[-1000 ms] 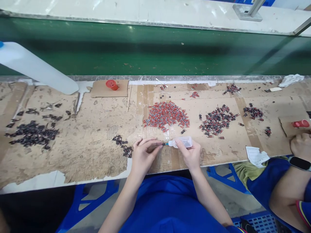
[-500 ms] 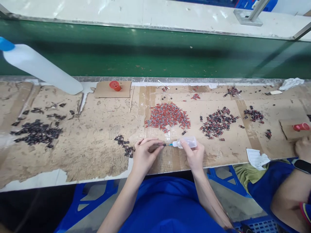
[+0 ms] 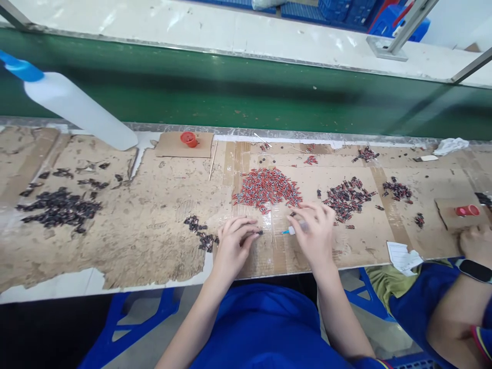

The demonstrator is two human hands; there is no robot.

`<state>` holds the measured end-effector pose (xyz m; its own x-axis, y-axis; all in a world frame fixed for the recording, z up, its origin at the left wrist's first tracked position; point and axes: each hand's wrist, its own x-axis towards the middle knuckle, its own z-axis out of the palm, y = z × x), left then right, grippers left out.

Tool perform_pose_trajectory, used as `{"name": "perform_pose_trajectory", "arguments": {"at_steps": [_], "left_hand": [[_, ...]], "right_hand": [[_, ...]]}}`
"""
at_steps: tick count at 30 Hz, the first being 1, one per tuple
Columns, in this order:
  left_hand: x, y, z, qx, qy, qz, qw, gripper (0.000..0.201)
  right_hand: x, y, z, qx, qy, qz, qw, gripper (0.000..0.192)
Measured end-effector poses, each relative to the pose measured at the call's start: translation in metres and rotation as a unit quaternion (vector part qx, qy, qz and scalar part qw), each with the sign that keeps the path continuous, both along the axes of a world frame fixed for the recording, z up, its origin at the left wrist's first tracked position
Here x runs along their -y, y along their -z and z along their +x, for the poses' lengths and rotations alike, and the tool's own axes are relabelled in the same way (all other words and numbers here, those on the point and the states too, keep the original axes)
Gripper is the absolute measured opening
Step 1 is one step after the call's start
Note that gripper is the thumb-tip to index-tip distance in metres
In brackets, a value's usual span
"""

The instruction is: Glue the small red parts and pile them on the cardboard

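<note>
Your left hand [image 3: 232,241] pinches a small dark part [image 3: 260,232]; your right hand [image 3: 315,233] grips a small bottle [image 3: 295,229] above the cardboard-covered surface [image 3: 154,215], near the red pile [image 3: 267,185], before a green belt [image 3: 246,87].

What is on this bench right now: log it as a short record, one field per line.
left hand: pinches a small dark part at its fingertips
right hand: grip around a small dropper bottle, blue tip toward the part, not touching it
surface: worn cardboard
nearest heap: red parts, beyond both hands
other heaps: dark parts far left; mixed parts to the right
large bottle: lying at upper left
co-worker's hand: at right edge
</note>
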<state>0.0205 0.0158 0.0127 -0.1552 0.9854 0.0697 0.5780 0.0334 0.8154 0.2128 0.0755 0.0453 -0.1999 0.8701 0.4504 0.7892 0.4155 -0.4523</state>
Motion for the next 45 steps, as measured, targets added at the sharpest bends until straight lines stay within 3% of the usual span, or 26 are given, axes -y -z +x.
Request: {"name": "perform_pose_trajectory", "arguments": {"at_steps": [3, 6, 9, 13, 15, 17, 20, 23, 27, 38, 45], "left_hand": [[0.002, 0.001, -0.003, 0.064, -0.014, 0.020, 0.998, 0.010], [0.004, -0.003, -0.004, 0.112, -0.048, 0.032, 0.992, 0.012], [0.006, -0.008, -0.003, 0.132, -0.078, 0.035, 0.987, 0.015], [0.006, -0.011, -0.002, 0.137, -0.099, 0.033, 0.985, 0.019], [0.006, -0.011, -0.001, 0.142, -0.108, 0.037, 0.983, 0.019], [0.006, -0.011, 0.001, 0.153, -0.119, 0.035, 0.980, 0.019], [0.005, -0.012, 0.005, 0.178, -0.134, 0.033, 0.974, 0.018], [0.005, -0.015, 0.009, 0.192, -0.141, 0.044, 0.970, 0.016], [0.003, -0.022, 0.014, 0.189, -0.135, 0.047, 0.972, 0.016], [0.004, -0.030, 0.017, 0.197, -0.119, 0.038, 0.972, 0.017], [0.003, -0.033, 0.014, 0.240, -0.103, 0.025, 0.965, 0.013]], "right_hand": [[-0.016, 0.003, -0.017, 0.011, -0.145, -0.032, 0.989, 0.012], [-0.030, 0.008, -0.030, 0.044, -0.204, -0.082, 0.974, 0.011], [-0.034, 0.008, -0.038, 0.110, -0.220, -0.113, 0.963, 0.009], [-0.030, 0.003, -0.041, 0.213, -0.205, -0.092, 0.951, 0.013], [-0.027, -0.001, -0.040, 0.217, -0.203, -0.083, 0.951, 0.019], [-0.024, -0.004, -0.038, 0.151, -0.215, -0.086, 0.961, 0.023], [-0.016, -0.007, -0.037, -0.035, -0.228, -0.115, 0.966, 0.021], [-0.005, -0.008, -0.042, -0.207, -0.191, -0.182, 0.942, 0.015], [0.006, -0.005, -0.050, -0.337, -0.110, -0.279, 0.892, 0.012], [0.017, -0.002, -0.055, -0.447, -0.060, -0.345, 0.823, 0.013], [0.025, -0.005, -0.056, -0.449, -0.076, -0.289, 0.842, 0.009]]}}
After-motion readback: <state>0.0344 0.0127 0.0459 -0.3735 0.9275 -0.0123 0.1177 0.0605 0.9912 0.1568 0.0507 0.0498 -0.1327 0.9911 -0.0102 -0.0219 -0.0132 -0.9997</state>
